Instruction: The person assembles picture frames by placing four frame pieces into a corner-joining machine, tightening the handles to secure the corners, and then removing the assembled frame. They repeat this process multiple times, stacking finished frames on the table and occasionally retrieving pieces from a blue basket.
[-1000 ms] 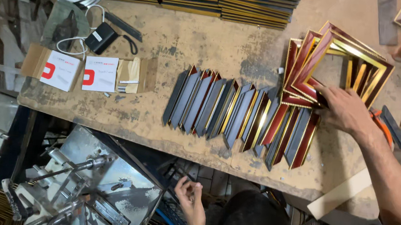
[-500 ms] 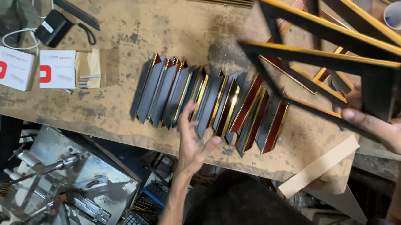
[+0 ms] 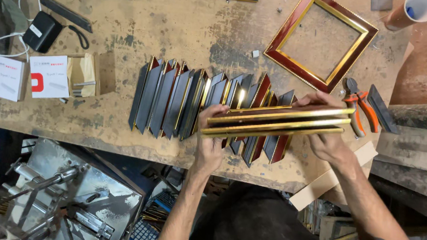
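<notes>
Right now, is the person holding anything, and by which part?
Yes: a stack of gold-edged frames, seen edge-on. The left hand grips its left end, the right hand its right end.

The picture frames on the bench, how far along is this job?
One red-and-gold square frame lies assembled on the bench. The left hand and right hand hold more frames edge-on. A row of cut moulding pieces remains unjoined.
</notes>
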`<move>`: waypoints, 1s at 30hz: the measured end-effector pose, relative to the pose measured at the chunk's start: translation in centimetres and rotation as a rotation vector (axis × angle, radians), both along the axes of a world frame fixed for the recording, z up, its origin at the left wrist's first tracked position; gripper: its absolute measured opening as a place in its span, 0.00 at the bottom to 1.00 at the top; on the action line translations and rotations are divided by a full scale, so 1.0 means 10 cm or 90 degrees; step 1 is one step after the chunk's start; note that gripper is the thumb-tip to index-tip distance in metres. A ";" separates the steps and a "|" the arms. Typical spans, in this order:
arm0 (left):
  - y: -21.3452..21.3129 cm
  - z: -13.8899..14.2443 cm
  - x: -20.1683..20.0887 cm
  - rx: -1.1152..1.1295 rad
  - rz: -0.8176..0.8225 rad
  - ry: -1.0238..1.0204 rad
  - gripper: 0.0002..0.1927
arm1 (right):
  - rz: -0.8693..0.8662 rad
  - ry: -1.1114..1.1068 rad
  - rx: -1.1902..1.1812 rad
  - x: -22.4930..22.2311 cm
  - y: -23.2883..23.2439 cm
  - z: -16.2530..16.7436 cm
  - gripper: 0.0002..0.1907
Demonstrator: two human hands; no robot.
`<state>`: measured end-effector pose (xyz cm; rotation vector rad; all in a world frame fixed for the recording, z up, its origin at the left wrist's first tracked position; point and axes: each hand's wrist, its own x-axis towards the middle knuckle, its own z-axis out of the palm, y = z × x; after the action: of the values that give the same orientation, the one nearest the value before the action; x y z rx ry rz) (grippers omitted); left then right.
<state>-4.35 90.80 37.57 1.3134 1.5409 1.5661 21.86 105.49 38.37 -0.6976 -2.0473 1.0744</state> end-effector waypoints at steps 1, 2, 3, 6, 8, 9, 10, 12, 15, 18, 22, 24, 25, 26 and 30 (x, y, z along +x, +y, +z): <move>0.00 -0.06 0.03 -0.002 0.026 0.107 0.19 | 0.026 0.080 -0.087 -0.03 -0.01 -0.12 0.33; 0.00 -0.12 0.06 -0.041 0.018 0.075 0.21 | 0.041 0.103 -0.099 -0.05 -0.01 -0.24 0.34; -0.01 -0.18 0.08 -0.083 0.011 0.042 0.24 | 0.058 0.124 -0.113 -0.05 0.00 -0.36 0.35; -0.03 -0.40 0.13 -0.124 0.011 0.089 0.26 | 0.086 0.133 -0.135 0.00 0.05 -0.66 0.35; -0.04 -0.53 0.13 -0.148 0.021 0.131 0.24 | 0.080 0.036 -0.049 0.06 0.10 -0.75 0.26; -0.04 -0.57 0.12 -0.171 0.029 0.129 0.22 | 0.067 -0.057 0.041 0.09 0.12 -0.77 0.19; -0.04 -0.60 0.11 -0.195 0.038 0.126 0.20 | 0.054 -0.151 0.129 0.11 0.13 -0.78 0.16; -0.01 -0.56 0.08 -0.303 0.033 0.089 0.21 | 0.002 -0.111 -0.004 0.09 0.14 -0.71 0.20; 0.11 -0.24 0.00 -0.232 0.011 0.035 0.28 | 0.004 0.116 -0.192 -0.06 0.15 -0.39 0.26; 0.36 0.38 -0.18 -0.186 -0.046 -0.076 0.35 | 0.004 0.288 -0.351 -0.29 0.30 0.17 0.24; 1.20 1.25 -0.69 -0.216 -0.037 -0.025 0.33 | -0.037 0.304 -0.433 -0.71 0.99 1.02 0.19; 1.76 1.58 -0.99 -0.159 0.017 -0.024 0.29 | -0.062 0.284 -0.454 -1.00 1.50 1.34 0.17; 2.01 1.70 -1.11 -0.085 0.044 -0.047 0.26 | -0.094 0.267 -0.481 -1.15 1.76 1.46 0.16; 2.24 1.79 -1.22 -0.113 0.076 -0.080 0.25 | -0.127 0.238 -0.505 -1.31 2.01 1.55 0.16; 2.82 1.97 -1.45 -0.171 0.215 -0.057 0.21 | -0.172 0.205 -0.565 -1.87 2.73 1.70 0.22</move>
<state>-18.87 118.97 57.30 0.8569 1.9118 1.5204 3.21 132.80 55.40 -1.0949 -1.1044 1.7930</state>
